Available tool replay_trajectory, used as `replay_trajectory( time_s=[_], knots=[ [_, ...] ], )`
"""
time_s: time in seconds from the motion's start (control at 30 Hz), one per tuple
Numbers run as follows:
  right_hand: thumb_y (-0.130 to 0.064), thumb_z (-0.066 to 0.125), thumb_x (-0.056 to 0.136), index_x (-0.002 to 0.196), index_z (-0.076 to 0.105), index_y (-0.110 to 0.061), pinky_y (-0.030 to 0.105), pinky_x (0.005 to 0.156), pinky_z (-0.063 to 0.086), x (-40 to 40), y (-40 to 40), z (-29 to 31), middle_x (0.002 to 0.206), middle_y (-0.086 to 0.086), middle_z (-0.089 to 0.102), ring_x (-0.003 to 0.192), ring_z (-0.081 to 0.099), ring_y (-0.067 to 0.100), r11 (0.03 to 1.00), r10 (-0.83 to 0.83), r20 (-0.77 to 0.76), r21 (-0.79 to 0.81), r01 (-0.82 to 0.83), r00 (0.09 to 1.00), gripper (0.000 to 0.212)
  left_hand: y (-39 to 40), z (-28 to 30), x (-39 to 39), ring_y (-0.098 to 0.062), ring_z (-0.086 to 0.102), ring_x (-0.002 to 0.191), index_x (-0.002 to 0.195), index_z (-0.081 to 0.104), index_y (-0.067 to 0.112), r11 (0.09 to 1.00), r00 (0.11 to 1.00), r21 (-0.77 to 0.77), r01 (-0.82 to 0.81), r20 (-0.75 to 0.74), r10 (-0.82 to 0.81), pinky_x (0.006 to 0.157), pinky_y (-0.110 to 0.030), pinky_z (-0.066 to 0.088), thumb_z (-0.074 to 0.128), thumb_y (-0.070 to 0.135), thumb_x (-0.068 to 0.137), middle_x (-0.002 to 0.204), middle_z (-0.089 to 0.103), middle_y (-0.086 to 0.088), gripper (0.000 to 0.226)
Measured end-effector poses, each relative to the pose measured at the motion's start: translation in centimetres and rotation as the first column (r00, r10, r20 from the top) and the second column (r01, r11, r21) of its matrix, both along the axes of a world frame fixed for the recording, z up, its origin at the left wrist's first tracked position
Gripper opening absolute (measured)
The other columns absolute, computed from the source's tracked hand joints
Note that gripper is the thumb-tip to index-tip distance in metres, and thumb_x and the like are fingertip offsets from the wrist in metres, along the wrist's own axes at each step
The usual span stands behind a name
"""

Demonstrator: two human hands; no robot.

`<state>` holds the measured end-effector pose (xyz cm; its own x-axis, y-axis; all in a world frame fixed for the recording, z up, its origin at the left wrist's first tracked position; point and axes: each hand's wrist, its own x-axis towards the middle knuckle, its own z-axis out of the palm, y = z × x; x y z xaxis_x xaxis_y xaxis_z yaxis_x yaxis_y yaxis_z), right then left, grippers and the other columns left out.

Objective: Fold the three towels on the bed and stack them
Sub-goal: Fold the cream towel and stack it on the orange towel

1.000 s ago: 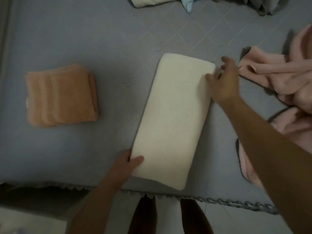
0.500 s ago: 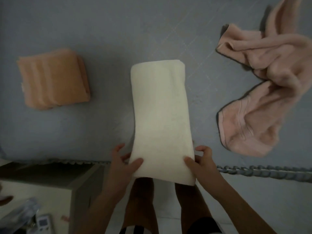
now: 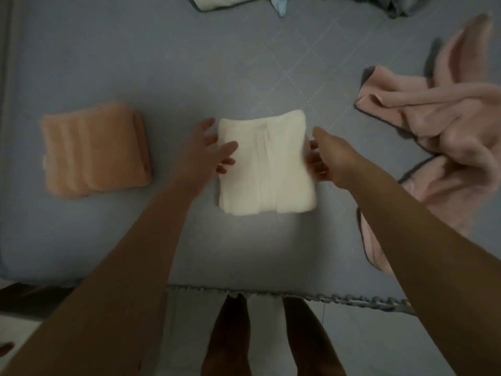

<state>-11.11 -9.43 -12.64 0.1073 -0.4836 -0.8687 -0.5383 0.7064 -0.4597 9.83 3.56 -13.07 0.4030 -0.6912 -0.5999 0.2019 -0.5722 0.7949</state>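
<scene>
**CREAM TOWEL FOLDED – HANDLING CHECK**

Cream towel [image 3: 267, 162] lying flat on bed [image 3: 135, 63], centre, folded to compact square w/ stacked edges showing along near side. Orange towel [image 3: 95, 147] folded, well apart to the left. Pink towel [image 3: 444, 147] crumpled, unfolded, to the right, near bed edge.

Left hand [image 3: 202, 150]: grip spread, fingers straight, tips touching left edge of cream towel; holding nothing. Right hand [image 3: 329, 156]: fingers mostly hidden behind hand, at right edge of towel; contact likely, closure around cloth not confirmed – cannot tell.

Handling, judged: terry cloth, soft, light, no stiffness; layers apt to slip & splay if lifted by one edge. Not fragile, not slippery. Best taken w/ both hands from opposite sides, fingers under bottom layer, thumbs on top, so whole stack moves as one. Approx. two of three folds done; stacking not yet started.

Risk: fold opening on near side during transfer.
</scene>
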Motion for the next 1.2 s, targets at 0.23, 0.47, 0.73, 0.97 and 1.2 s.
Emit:
replay_trajectory(
  time_s=[0.23,0.47,0.73,0.97,1.2],
  knots=[
    [-0.051,0.06,0.081,0.091,0.056,-0.029,0.02,0.055,0.037,-1.3,4.2,-2.5,0.081,-0.019,0.06,0.07,0.055,-0.002,0.878,0.177,-0.154,-0.421,-0.227,0.972,0.024,0.7,-3.3,0.4,0.005,0.065,0.067,0.094,0.057,0.027,0.989,0.966,0.144,0.012,0.255,-0.049,0.051,-0.007,0.045,0.081,0.038,0.075,0.086,0.067,0.008,0.032],
    [-0.04,0.065,0.087,0.094,0.056,-0.029,0.016,0.056,0.04,-4.8,8.3,-2.9,0.083,-0.016,0.06,0.076,0.057,0.001,0.891,0.21,-0.092,-0.391,-0.229,0.973,0.016,5.7,-2.7,-3.6,0.003,0.067,0.091,0.114,0.063,0.009,0.966,0.969,0.184,0.185,0.132,-0.21,0.07,-0.009,0.05,0.069,0.023,0.09,0.102,0.071,0.004,0.029],
    [-0.042,0.059,0.09,0.094,0.056,-0.027,0.016,0.056,0.039,-3.3,7.3,-3.8,0.089,-0.01,0.063,0.072,0.054,-0.002,0.92,0.14,-0.13,-0.348,-0.177,0.982,0.016,3.1,-4.2,-4.4,-0.025,0.055,0.073,0.086,0.056,0.006,0.968,0.901,0.248,0.03,0.413,-0.134,0.06,-0.03,0.031,0.05,0.028,0.1,0.073,0.058,-0.005,0.028],
    [-0.059,0.035,0.092,0.092,0.059,-0.016,0.039,0.081,0.048,-2.5,6.1,-4.0,0.094,0.004,0.063,0.087,0.059,0.024,0.908,0.118,-0.237,-0.367,-0.201,0.964,0.049,4.6,-4.1,-4.6,0.003,0.051,0.061,0.091,0.053,0.013,0.98,0.929,0.17,-0.108,0.368,0.039,0.055,-0.009,0.038,0.054,0.03,0.098,0.073,0.055,0.005,0.019],
    [-0.046,0.048,0.093,0.071,0.043,-0.025,0.032,0.065,0.039,0.2,4.6,-3.8,0.077,-0.001,0.054,0.068,0.049,0.014,0.804,0.039,-0.16,-0.582,-0.126,0.986,0.031,4.8,-3.7,-3.9,-0.007,0.044,0.065,0.074,0.051,0.005,0.992,0.94,0.097,-0.082,0.339,0.044,0.059,-0.029,0.034,0.052,0.041,0.092,0.071,0.049,-0.003,0.04]
  ],
)
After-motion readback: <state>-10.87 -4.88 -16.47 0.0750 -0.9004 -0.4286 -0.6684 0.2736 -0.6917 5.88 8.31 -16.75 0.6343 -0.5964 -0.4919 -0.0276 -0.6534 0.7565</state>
